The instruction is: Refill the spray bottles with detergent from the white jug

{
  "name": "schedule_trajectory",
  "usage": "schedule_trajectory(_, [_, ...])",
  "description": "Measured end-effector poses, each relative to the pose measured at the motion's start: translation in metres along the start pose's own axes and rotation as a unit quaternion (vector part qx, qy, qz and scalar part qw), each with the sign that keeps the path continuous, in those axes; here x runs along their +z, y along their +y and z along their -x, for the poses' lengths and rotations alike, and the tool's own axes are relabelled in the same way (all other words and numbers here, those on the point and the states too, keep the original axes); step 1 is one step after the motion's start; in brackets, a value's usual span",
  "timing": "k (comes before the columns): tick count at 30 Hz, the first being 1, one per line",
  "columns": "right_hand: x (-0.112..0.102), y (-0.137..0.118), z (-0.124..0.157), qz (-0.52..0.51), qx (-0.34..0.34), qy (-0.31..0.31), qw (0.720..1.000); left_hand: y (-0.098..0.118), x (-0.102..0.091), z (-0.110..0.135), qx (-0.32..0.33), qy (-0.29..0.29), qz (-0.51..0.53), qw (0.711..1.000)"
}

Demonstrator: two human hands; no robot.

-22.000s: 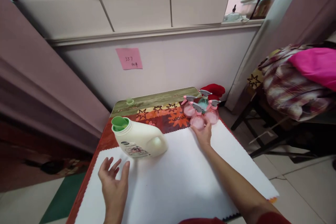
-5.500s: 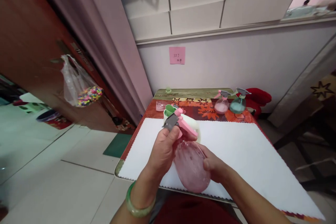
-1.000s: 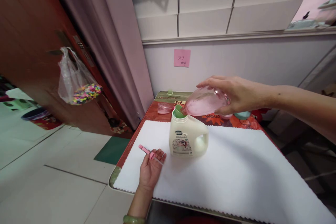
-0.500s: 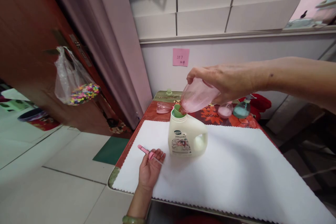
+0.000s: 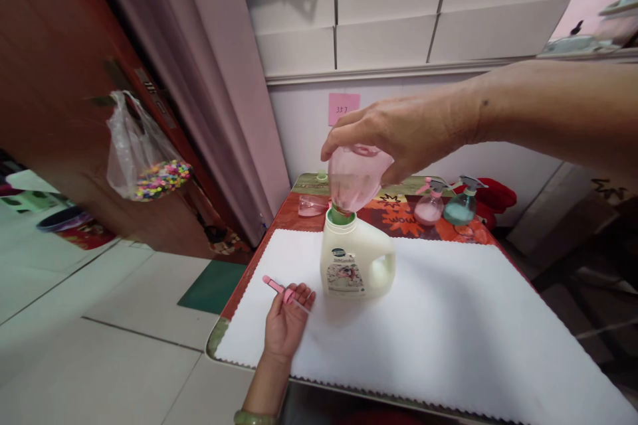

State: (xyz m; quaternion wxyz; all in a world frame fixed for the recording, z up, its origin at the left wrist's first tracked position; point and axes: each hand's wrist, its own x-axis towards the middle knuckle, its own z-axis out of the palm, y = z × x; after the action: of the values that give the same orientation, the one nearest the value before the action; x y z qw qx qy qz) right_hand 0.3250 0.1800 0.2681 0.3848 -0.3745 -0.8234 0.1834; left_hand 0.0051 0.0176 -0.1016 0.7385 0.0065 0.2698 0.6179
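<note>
My right hand (image 5: 386, 133) grips a clear pink bottle (image 5: 355, 179) by its base, turned upside down. The bottle's mouth points into the green spout (image 5: 341, 215) in the neck of a cream laundry jug (image 5: 349, 259). Hidden by the bottle and spout is the exact contact between them. My left hand (image 5: 288, 322) rests palm up on the white mat (image 5: 428, 345), left of the jug. Between its thumb and curled fingers lies a pink pump head (image 5: 280, 289) with a thin clear tube (image 5: 302, 307).
Two spray bottles, one pink (image 5: 428, 209) and one teal (image 5: 460, 210), stand at the table's back right. A clear pink cup-like piece (image 5: 313, 206) lies behind the jug. A bag of colourful beads (image 5: 149, 163) hangs on the door.
My right hand has moved left and tipped the pink bottle from slanted to nearly upright upside down over the jug. My left hand keeps its place.
</note>
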Motion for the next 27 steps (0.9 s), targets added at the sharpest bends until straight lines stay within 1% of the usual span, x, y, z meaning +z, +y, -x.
schedule_trajectory(2, [0.002,0.000,-0.001,-0.005,0.001,0.008,1.000,0.000,0.000,0.000,0.000,-0.001,0.000,1.000])
schedule_trajectory(3, [0.003,-0.001,-0.001,-0.003,0.002,0.024,1.000,0.000,0.001,0.000,0.000,-0.002,0.000,1.000])
schedule_trajectory(7, [0.003,0.000,0.001,0.034,0.007,0.143,0.989,0.000,0.001,0.001,0.000,0.000,0.000,1.000])
schedule_trajectory(8, [0.002,0.000,0.001,0.050,0.008,0.158,0.986,0.000,0.002,0.001,0.000,0.001,0.000,1.000])
schedule_trajectory(9, [0.002,0.000,0.001,0.066,0.007,0.153,0.986,0.000,0.002,0.001,0.000,0.002,0.000,1.000])
schedule_trajectory(10, [0.002,0.001,0.000,0.083,0.004,0.127,0.988,0.000,0.002,0.001,0.000,0.004,0.000,1.000])
schedule_trajectory(13, [0.002,0.003,0.000,0.133,-0.021,0.013,0.991,0.000,0.002,0.001,0.001,0.008,-0.001,1.000])
schedule_trajectory(14, [0.003,0.004,-0.001,0.146,-0.031,-0.003,0.989,0.000,0.002,0.001,0.001,0.009,-0.001,1.000])
schedule_trajectory(15, [0.003,0.005,-0.001,0.155,-0.038,0.001,0.987,0.000,0.002,0.001,0.002,0.010,-0.002,1.000])
schedule_trajectory(18, [0.004,0.005,0.000,0.149,-0.042,0.059,0.986,0.000,0.001,0.001,0.003,0.010,-0.002,1.000])
schedule_trajectory(20, [0.005,-0.005,0.004,0.134,-0.039,0.090,0.986,0.000,0.001,0.001,0.003,0.009,-0.003,1.000])
schedule_trajectory(21, [0.005,-0.014,0.007,0.128,-0.038,0.088,0.987,0.000,0.001,0.001,0.003,0.008,-0.003,1.000])
schedule_trajectory(22, [0.006,-0.026,0.011,0.129,-0.040,0.070,0.988,0.000,0.001,0.000,0.003,0.008,-0.004,1.000])
schedule_trajectory(23, [0.007,-0.039,0.016,0.137,-0.044,0.035,0.989,0.000,0.001,0.000,0.004,0.008,-0.004,1.000])
schedule_trajectory(24, [0.008,-0.052,0.022,0.155,-0.055,-0.020,0.986,0.000,0.001,0.000,0.004,0.008,-0.005,1.000])
schedule_trajectory(26, [0.010,-0.076,0.034,0.216,-0.093,-0.132,0.963,0.000,0.001,0.000,0.005,0.009,-0.006,1.000])
schedule_trajectory(27, [0.010,-0.084,0.039,0.241,-0.112,-0.169,0.949,0.000,0.001,-0.001,0.005,0.010,-0.008,1.000])
